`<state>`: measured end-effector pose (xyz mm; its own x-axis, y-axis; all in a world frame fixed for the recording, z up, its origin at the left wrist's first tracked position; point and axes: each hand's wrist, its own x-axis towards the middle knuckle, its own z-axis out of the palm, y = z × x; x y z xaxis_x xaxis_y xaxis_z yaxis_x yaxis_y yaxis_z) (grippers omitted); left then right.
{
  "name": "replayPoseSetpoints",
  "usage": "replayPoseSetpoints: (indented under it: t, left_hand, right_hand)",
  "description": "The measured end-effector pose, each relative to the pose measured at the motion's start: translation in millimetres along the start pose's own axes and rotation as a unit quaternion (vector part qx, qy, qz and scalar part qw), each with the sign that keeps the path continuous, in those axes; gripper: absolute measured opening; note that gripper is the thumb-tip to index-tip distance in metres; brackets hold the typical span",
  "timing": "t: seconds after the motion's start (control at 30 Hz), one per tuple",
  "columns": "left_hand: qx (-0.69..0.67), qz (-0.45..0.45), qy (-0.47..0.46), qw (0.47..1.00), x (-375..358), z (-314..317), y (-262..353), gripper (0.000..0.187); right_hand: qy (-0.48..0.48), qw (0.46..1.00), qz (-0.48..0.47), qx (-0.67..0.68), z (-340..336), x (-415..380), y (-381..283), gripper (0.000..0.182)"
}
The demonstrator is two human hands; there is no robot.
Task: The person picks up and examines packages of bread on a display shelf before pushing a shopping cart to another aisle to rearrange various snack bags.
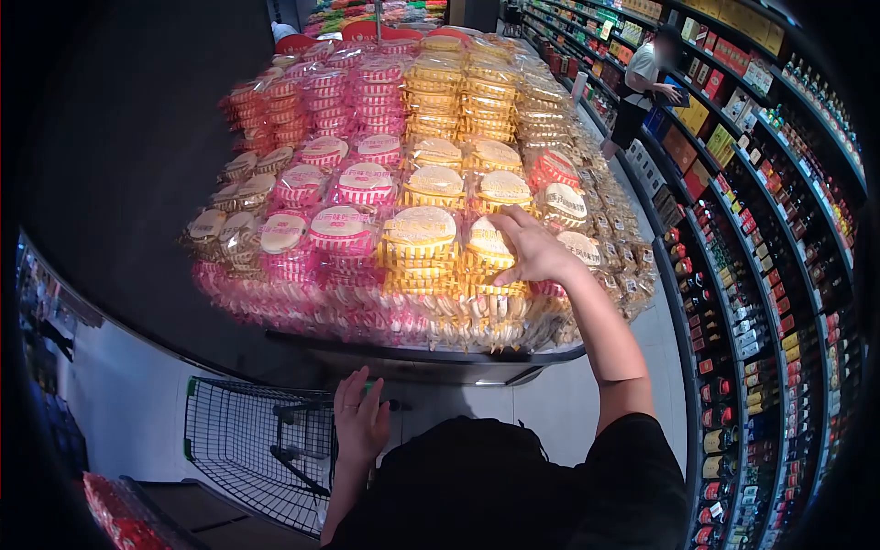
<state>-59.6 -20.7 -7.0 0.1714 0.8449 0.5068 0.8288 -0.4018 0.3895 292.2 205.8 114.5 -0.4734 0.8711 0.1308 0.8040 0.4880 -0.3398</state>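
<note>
My right hand [536, 249] is over a yellow-striped pack of round flat cakes [488, 240] in the front part of a large stacked display. Its thumb and fingers are spread apart across the pack's right side; whether they press on it is hard to see. Left of it sits another yellow pack [420, 229], and to the right a brown-labelled pack [579, 246]. My left hand [360, 417] is held low in front of the display, fingers extended and holding nothing. It is beside the wire shopping cart [261, 431], with no clear contact visible.
Pink packs [341, 225] fill the display's left part, stacked higher at the back. A dark ledge [412, 353] edges its front. Shelves of jars and boxes [733, 367] line the right side. Another person [642, 82] stands by those shelves, holding a dark item.
</note>
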Motion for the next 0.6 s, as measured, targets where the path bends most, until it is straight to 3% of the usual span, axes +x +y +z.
replayPoseSetpoints:
  t: [0.2, 0.27, 0.37, 0.6]
  left_hand:
    - [-0.013, -0.023, -0.003, 1.000, -6.8, 1.0, -3.4, 0.055]
    - [-0.013, -0.025, -0.011, 1.000, -7.4, 1.2, -3.5, 0.055]
    - [-0.012, -0.025, -0.018, 0.999, -6.6, 0.4, -2.4, 0.056]
    - [-0.024, -0.031, -0.012, 0.999, -7.2, -1.4, -1.7, 0.056]
  right_hand:
    - [0.026, 0.998, -0.013, 0.060, 8.6, 12.4, 27.9, 0.103]
    - [0.031, 0.991, 0.130, -0.029, 2.6, 26.5, 36.0, 0.095]
    - [0.009, 0.976, 0.214, -0.029, -2.8, 43.8, 42.3, 0.099]
    - [-0.049, 0.981, 0.188, 0.015, -1.3, 69.8, 37.9, 0.089]
